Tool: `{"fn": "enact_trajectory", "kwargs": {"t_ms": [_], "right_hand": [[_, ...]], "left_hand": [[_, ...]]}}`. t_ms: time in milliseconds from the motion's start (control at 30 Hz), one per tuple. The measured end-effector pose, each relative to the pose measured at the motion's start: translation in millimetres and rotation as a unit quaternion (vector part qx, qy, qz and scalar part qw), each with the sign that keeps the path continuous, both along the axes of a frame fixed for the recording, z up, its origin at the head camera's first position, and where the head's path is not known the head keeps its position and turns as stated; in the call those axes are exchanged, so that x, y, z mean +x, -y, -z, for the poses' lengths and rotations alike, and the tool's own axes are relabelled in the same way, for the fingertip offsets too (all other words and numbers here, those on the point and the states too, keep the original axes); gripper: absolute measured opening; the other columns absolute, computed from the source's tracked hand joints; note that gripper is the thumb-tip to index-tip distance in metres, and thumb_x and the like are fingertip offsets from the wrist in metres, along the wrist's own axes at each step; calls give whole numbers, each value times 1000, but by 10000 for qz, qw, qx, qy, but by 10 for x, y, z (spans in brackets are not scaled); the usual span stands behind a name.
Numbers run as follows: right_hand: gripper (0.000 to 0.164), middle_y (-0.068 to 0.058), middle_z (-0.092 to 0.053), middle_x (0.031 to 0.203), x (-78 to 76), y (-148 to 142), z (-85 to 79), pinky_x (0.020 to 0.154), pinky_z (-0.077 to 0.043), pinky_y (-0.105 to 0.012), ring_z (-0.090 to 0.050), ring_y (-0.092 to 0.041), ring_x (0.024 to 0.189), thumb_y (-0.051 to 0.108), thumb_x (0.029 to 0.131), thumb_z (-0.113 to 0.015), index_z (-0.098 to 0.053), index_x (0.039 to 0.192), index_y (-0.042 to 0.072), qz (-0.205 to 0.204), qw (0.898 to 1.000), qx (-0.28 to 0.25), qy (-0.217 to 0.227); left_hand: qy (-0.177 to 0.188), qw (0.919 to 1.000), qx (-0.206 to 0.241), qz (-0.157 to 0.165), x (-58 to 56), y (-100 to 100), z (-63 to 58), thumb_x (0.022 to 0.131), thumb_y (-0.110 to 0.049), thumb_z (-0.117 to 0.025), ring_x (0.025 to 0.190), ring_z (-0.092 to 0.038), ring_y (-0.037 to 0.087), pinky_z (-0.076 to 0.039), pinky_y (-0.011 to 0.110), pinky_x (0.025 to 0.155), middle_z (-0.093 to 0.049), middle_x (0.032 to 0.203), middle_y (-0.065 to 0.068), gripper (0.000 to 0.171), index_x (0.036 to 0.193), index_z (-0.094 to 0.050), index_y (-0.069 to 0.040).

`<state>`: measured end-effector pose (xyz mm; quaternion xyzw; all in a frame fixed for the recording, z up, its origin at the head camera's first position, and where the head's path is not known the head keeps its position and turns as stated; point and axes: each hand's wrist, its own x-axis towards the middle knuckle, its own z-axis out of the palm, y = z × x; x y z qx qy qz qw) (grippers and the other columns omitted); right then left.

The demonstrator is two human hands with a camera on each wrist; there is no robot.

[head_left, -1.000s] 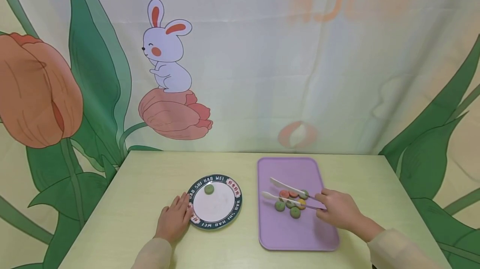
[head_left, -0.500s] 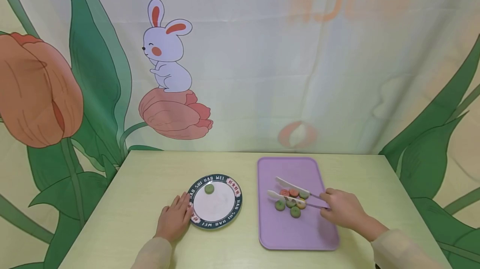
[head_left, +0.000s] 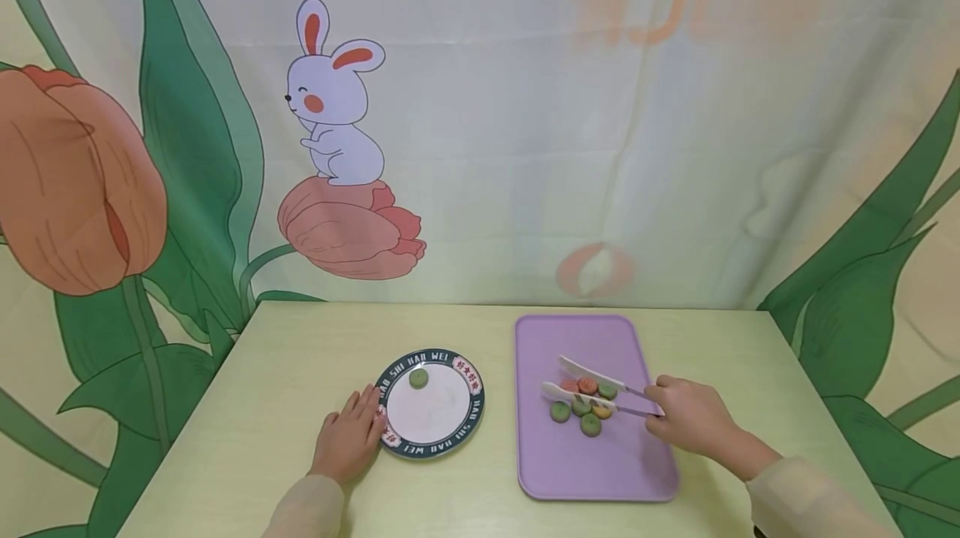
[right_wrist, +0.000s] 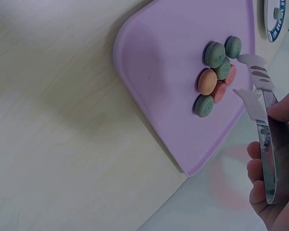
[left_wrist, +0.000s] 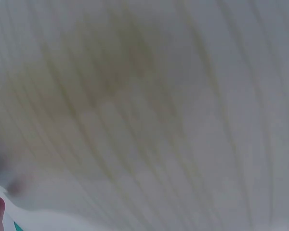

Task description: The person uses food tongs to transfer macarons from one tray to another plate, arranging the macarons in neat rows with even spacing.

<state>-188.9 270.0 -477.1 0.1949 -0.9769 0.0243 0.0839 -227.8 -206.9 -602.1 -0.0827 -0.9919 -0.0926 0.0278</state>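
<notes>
My right hand (head_left: pixel 690 417) grips tongs (right_wrist: pixel 274 163) with metal arms and white tips, spread apart over a group of macarons on a purple tray (head_left: pixel 573 467). Green macarons (right_wrist: pixel 214 54), red ones (right_wrist: pixel 219 91) and an orange-yellow one (right_wrist: pixel 207 82) lie close together; nothing is pinched between the tips. In the head view my left hand (head_left: pixel 348 435) lies at the left rim of a round plate (head_left: pixel 481 405), its fingers touching the edge. One green macaron (head_left: pixel 418 378) sits on that plate. A pale sleeve (left_wrist: pixel 207 144) hides nearly all of the left wrist view.
The pale wooden table (head_left: pixel 300 338) bears the plate on the left and the tray on the right, with a gap between them. Behind it hangs a curtain (head_left: pixel 480 146) printed with a rabbit and tulips.
My right hand and the tongs have shifted slightly to the right above the macarons. Neither the left hand nor the plate has visibly moved.
</notes>
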Motion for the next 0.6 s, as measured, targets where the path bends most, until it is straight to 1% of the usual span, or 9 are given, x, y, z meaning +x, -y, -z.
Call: {"fn": "enact_trajectory", "kwargs": {"t_ms": [367,600], "right_hand": [[9,7,-44,61,6,-5,-44,38,-27,-23,-35,-7,49,21,65,-62,-56,68,15,134,9994,94,313],[9,7,-44,62,5,-3,-42,38,-27,-24,-36,-8,49,21,65,-61,-54,67,15,133,9993,98,337]], "left_hand": [[-43,10000,-11,-2,-6,6,30,92,-40,-34,130,-30,32,-30,54,98,-32,143,7,54,138,-31,-10],[-13,10000,42,8,-5,7,25,92,-39,-35,130,-30,32,-30,54,98,-32,143,8,54,138,-31,-9]]}}
